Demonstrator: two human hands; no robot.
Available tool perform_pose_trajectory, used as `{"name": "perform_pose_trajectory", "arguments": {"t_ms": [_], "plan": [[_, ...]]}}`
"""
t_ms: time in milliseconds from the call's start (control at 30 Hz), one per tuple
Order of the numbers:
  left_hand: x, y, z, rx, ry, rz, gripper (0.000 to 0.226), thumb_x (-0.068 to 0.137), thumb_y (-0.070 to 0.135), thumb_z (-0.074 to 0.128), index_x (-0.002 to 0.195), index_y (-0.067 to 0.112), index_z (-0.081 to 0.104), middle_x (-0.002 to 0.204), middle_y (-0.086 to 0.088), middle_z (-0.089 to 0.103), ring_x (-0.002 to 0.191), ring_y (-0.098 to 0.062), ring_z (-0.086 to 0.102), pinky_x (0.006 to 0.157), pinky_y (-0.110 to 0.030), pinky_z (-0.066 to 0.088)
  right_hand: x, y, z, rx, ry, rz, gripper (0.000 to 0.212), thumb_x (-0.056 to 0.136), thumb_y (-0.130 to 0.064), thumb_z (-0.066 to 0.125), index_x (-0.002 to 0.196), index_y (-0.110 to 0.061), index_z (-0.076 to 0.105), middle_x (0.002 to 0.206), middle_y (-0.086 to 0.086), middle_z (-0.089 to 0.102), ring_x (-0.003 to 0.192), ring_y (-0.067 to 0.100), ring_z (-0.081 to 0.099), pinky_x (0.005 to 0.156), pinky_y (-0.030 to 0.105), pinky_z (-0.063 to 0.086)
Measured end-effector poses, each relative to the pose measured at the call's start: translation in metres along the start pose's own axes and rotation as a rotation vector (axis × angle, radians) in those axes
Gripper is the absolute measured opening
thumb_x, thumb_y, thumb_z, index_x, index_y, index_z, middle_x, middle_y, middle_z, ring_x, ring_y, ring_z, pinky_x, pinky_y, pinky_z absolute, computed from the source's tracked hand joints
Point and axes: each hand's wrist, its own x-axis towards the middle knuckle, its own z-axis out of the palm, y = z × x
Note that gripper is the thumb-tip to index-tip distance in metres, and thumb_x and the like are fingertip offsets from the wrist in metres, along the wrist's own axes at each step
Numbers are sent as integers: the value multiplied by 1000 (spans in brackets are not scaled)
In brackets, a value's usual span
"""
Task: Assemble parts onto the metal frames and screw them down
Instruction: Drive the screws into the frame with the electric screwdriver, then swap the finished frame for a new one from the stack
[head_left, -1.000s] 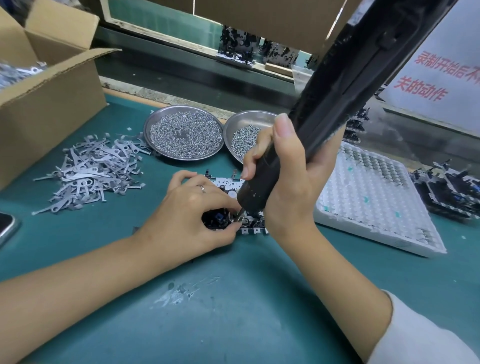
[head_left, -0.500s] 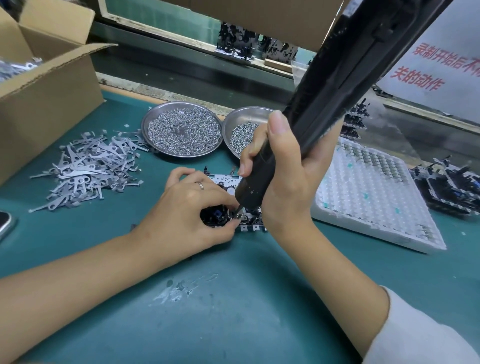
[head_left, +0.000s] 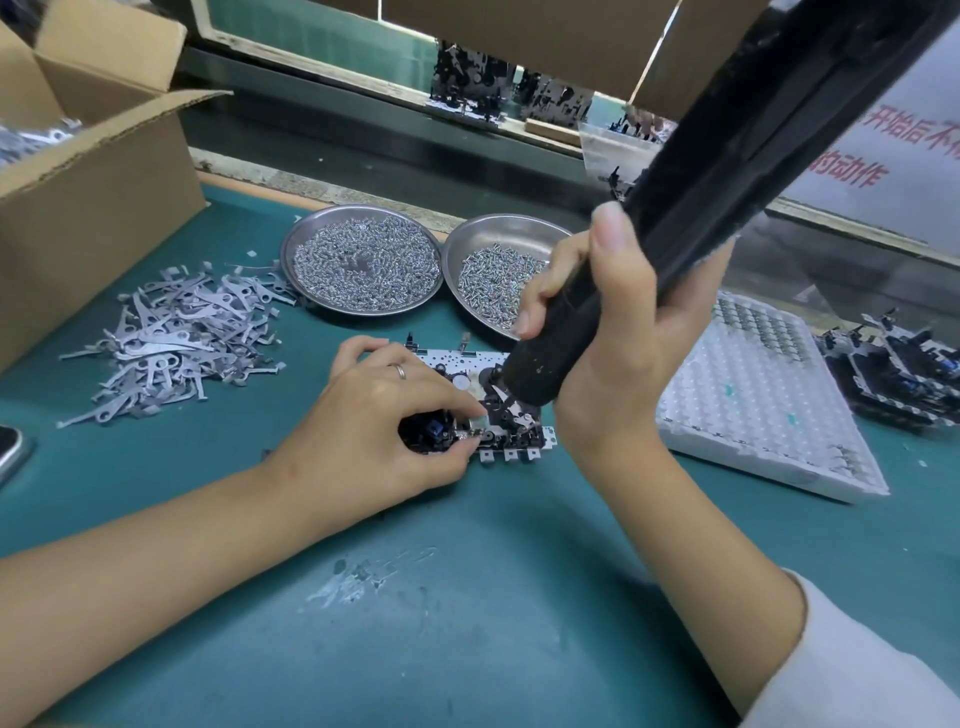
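Now the electric screwdriver (head_left: 675, 208), gripped in the right hand (head_left: 618, 332), is tilted slightly further than before, its tip seated on the metal frame (head_left: 514, 431); beside it, the left hand (head_left: 384, 415) pinches the frame's near edge, suggesting a screw being driven.

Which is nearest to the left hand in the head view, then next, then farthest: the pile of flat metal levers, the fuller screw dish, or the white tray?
From the left hand, which holds the metal frame:
1. Fuller screw dish, just beyond the hand, toward the back.
2. Pile of flat metal levers, out to its left.
3. White tray, far right, past the right hand and the screwdriver.
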Motion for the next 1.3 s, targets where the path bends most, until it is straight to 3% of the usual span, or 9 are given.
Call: {"name": "perform_pose_trajectory", "arguments": {"t_ms": [367,467,533,667,767,867,967,1133,1300], "plan": [[1,-3,0,20,-11,9,22,68,38,72,87,26,75,84,18,68,86,-12,57,98,-44,33,-3,7,-5,-68,-46,125,25,85,-18,58,99,-19,37,56,3,47,38,20,45,42,25,39],[2,-11,-3,129,-49,52,54,68,61,63,112,30,67,111,11,60,104,-14,50,102,-39,26,-4,5,-14,-167,-69,122,40,85,-24,58,116,-12,37,69,0,53,55,22,55,54,33,48],[3,-17,-8,254,-143,15,87,60,80,55,135,36,47,130,4,46,119,-17,37,107,-38,19,-10,3,-27,-294,-56,90,55,86,-30,57,131,-10,33,87,-4,54,81,19,58,74,33,49],[5,-24,-11,400,-241,-11,106,57,89,46,147,38,22,134,2,44,125,-15,35,110,-38,11,-37,3,-54,-607,118,86,39,84,-35,57,119,-32,40,96,-12,47,88,0,48,78,19,40],[2,-18,-6,374,-193,-29,104,58,85,50,147,38,24,121,4,52,114,-13,42,103,-32,18,-52,3,-53,-943,-145,287,51,78,-49,54,125,-37,36,112,-7,45,104,7,48,86,28,43],[-7,-4,2,252,-149,-44,106,52,74,56,145,47,14,119,6,50,107,-14,48,97,-29,30,-60,2,-37,-1241,-429,303,76,71,-65,47,139,-35,30,129,-7,36,117,13,43,94,31,42],[-14,2,4,206,-157,16,113,46,67,61,146,50,10,121,8,45,100,-12,49,90,-26,36,-62,-3,-30,-1326,-509,330,85,67,-70,48,141,-37,23,140,-5,27,124,17,35,95,32,40],[-16,3,0,81,-261,77,116,50,71,68,145,52,5,133,20,37,113,3,47,92,-8,33,-63,-9,-36,-1380,-606,443,103,57,-76,57,143,-41,14,149,-5,14,137,17,20,109,37,31],[-11,6,-8,75,-296,252,104,63,75,63,148,40,15,136,24,40,123,10,38,104,-17,29,-71,-19,-45,-1482,-670,388,93,64,-68,58,141,-43,12,151,-4,5,141,22,5,113,42,23]]}}
